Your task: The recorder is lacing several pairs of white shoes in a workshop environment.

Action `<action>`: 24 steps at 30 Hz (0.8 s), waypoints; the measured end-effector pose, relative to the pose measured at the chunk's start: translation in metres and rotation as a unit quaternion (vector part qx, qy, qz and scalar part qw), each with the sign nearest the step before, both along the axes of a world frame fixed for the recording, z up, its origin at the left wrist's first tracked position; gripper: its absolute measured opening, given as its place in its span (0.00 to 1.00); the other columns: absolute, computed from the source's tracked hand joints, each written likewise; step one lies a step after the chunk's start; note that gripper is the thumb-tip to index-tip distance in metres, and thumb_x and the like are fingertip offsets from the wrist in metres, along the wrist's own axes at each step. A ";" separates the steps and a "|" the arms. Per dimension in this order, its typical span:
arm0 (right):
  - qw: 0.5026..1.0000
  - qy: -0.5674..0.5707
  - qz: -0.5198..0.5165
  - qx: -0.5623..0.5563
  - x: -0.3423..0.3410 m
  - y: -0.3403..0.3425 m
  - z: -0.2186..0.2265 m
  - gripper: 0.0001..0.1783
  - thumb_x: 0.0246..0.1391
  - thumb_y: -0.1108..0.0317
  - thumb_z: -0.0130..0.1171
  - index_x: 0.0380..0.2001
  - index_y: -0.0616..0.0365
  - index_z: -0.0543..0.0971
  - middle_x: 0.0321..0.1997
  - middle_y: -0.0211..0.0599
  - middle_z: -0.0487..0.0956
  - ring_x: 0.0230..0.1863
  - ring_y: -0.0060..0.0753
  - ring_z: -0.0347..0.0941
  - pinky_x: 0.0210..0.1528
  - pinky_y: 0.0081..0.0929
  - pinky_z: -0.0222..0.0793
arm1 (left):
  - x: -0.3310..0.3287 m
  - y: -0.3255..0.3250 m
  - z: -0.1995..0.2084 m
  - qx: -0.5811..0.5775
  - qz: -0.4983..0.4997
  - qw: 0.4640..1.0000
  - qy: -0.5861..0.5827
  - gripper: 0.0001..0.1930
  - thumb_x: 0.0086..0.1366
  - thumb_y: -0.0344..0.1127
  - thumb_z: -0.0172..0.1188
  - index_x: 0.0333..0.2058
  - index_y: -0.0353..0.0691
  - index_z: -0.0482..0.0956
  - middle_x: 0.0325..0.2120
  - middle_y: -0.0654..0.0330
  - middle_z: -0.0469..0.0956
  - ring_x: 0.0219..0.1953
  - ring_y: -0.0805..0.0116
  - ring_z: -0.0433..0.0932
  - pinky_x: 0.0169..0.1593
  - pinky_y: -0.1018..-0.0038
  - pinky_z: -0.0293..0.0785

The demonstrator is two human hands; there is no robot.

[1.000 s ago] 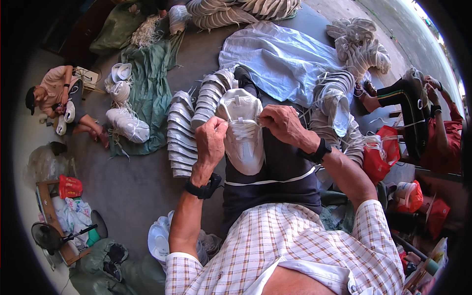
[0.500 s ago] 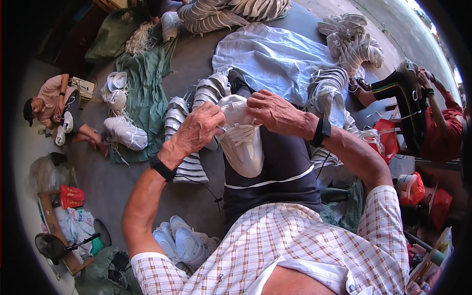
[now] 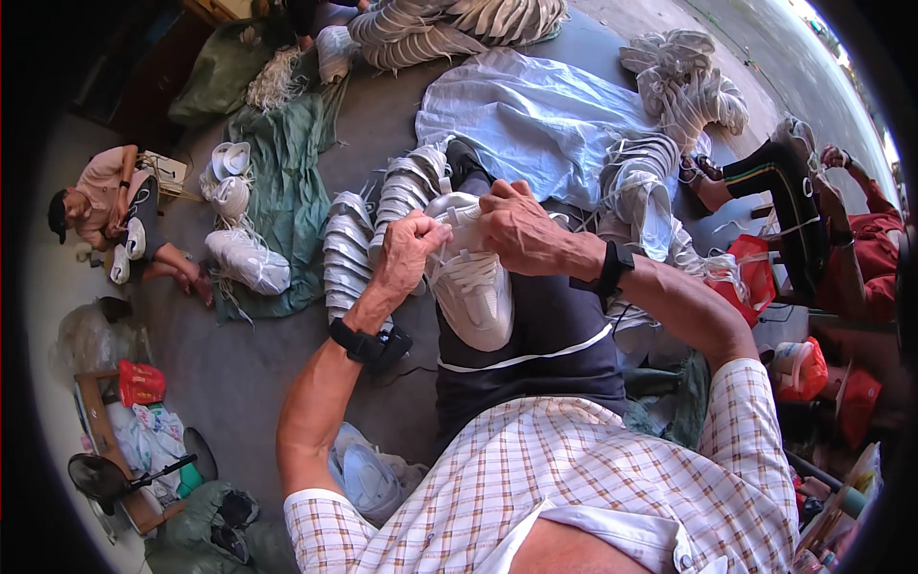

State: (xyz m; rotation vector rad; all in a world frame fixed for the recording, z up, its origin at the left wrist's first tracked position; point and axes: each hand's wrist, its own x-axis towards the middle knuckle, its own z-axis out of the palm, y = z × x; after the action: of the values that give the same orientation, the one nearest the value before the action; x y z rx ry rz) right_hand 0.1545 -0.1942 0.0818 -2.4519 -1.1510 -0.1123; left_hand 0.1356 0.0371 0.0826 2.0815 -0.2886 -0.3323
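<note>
A white sneaker [image 3: 475, 311] rests on my dark-trousered lap, its toe pointing toward me and laces [image 3: 467, 273] crossing its front. At the left side of its upper, my left hand [image 3: 411, 251] is closed in a pinch, apparently on the shoelace; the fingertips show little of it. My right hand [image 3: 533, 230] curls over the opposite side near the tongue, its fingers closed on the sneaker's eyelet edge and partly hidden. A white cord [image 3: 531, 360] lies across my lap below the toe.
Rows of nested white shoes stand left [image 3: 347, 251] and right [image 3: 643, 182] of my legs. A pale sheet [image 3: 535, 115] and green sacking [image 3: 285, 172] cover the floor ahead. People sit at far left [image 3: 100, 191] and right [image 3: 865, 249]. Pale shoes [image 3: 368, 478] lie beside my left elbow.
My left forearm has swung inward and the hand has turned, still near the sneaker's upper. My right hand has shifted slightly and covers more of the tongue. The right-hand person's arm has moved.
</note>
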 end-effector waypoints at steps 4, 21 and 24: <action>0.900 0.321 -0.155 0.250 0.035 0.016 0.010 0.11 0.50 0.65 0.65 0.26 0.63 0.82 0.32 0.40 0.77 0.37 0.40 0.72 0.39 0.38 0.66 | 0.001 -0.009 -0.015 -0.061 0.048 0.997 -0.014 0.15 0.68 0.43 0.64 0.32 0.35 0.84 0.29 0.69 0.75 0.33 0.80 0.71 0.39 0.76 0.66; 0.980 0.018 0.016 0.197 -0.001 0.033 -0.007 0.07 0.43 0.75 0.64 0.29 0.53 0.82 0.43 0.38 0.73 0.48 0.42 0.65 0.50 0.40 0.56 | -0.007 -0.028 -0.021 -0.373 0.268 0.885 0.070 0.10 0.69 0.35 0.60 0.36 0.32 0.82 0.30 0.64 0.80 0.31 0.79 0.74 0.39 0.81 0.71; 0.978 0.000 0.019 0.210 -0.002 0.036 -0.014 0.07 0.40 0.75 0.64 0.28 0.54 0.80 0.44 0.40 0.71 0.50 0.43 0.64 0.51 0.41 0.55 | -0.004 -0.024 -0.021 -0.296 0.225 0.928 0.035 0.11 0.69 0.36 0.60 0.37 0.31 0.83 0.31 0.64 0.81 0.32 0.79 0.74 0.40 0.80 0.71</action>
State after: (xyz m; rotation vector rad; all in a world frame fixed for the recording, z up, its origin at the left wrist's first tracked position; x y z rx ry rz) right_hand 0.1521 -0.1578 0.0674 -2.0563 -1.0504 -0.3108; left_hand 0.1319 0.0132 0.0614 1.4744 0.1293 -0.0274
